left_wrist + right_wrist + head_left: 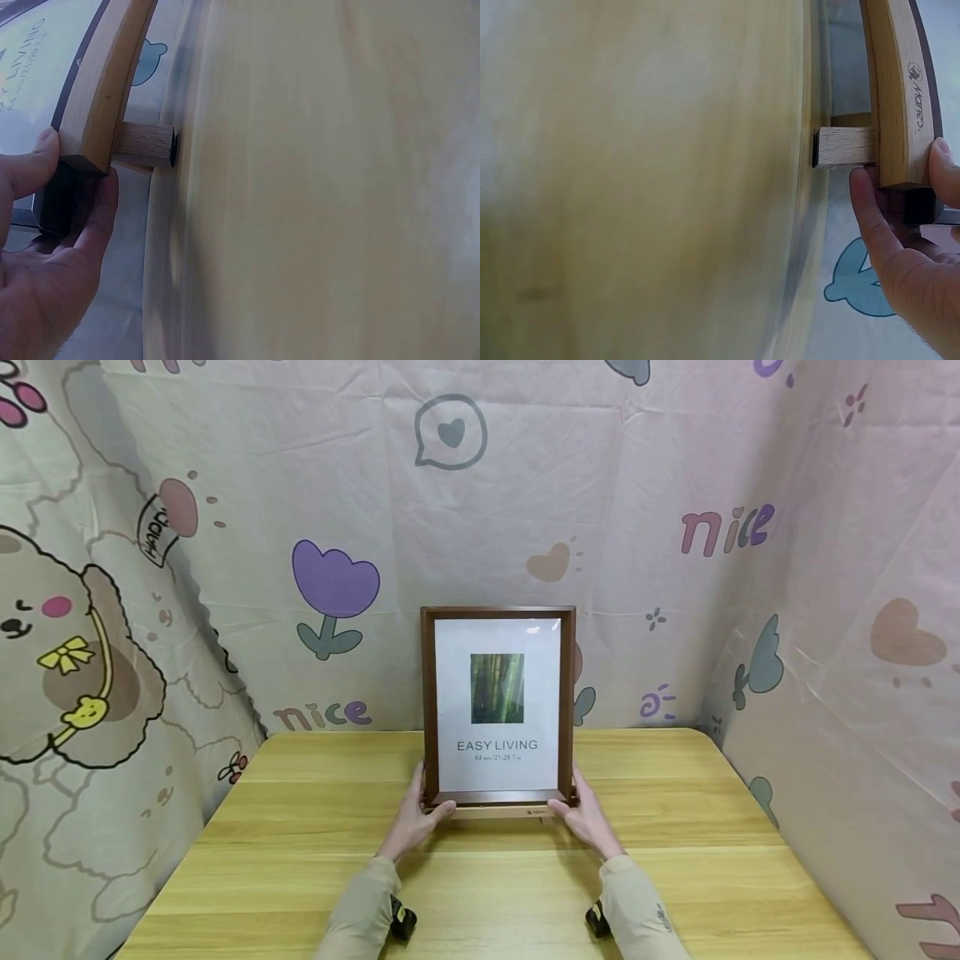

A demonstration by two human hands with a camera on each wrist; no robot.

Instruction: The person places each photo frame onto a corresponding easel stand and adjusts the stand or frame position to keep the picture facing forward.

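Note:
A brown picture frame [498, 702] stands upright, with a bamboo picture and "EASY LIVING" printed on its white sheet. Its lower edge rests along a light wooden ledge [491, 812] of a stand; a short wooden leg [146, 142] with a black end juts from under that ledge. My left hand [415, 820] grips the frame's lower left corner, thumb in front and fingers round the side and back. At the lower right corner my right hand [587, 814] holds it likewise, its thumb beside the ledge's printed end [907, 97]. The stand's back is hidden behind the frame.
The wooden table [262, 860] reaches back to a patterned cloth [480, 510] hung behind it. More cloth hangs at the left and right sides. Black wrist devices [402, 920] sit below both sleeves, near the tabletop.

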